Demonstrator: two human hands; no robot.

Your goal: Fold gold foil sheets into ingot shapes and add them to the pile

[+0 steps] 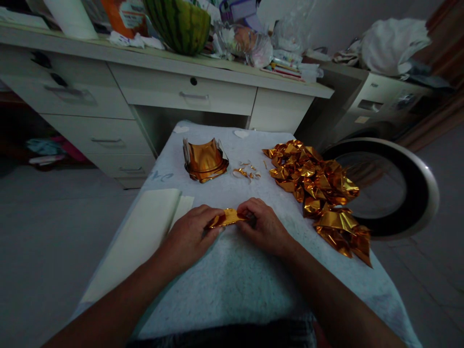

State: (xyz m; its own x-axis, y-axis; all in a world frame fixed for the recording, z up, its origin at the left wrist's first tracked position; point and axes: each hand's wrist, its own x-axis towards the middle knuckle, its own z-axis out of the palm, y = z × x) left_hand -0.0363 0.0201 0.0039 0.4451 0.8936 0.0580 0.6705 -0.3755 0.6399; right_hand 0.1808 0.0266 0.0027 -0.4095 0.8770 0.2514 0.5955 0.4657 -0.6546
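Note:
Between my two hands is a small folded piece of gold foil paper (229, 217), held low over the cloth-covered table. My left hand (197, 231) pinches its left end between thumb and fingers. At the other end, the fingers of my right hand (264, 224) close on the foil, and part of it is hidden behind them. Beyond my hands stands a curved stack of gold foil sheets (206, 160). Small gold and pale scraps (247, 171) lie to the right of that stack. A heap of folded gold foil pieces (308, 174) spreads along the table's right side.
Pale paper sheets (141, 232) lie along the left side of the table (217, 290). Behind stands a white desk with drawers (192, 92), bearing a cut watermelon (181, 24) and clutter. A washing machine's open round door (384, 188) reaches close to the table's right edge.

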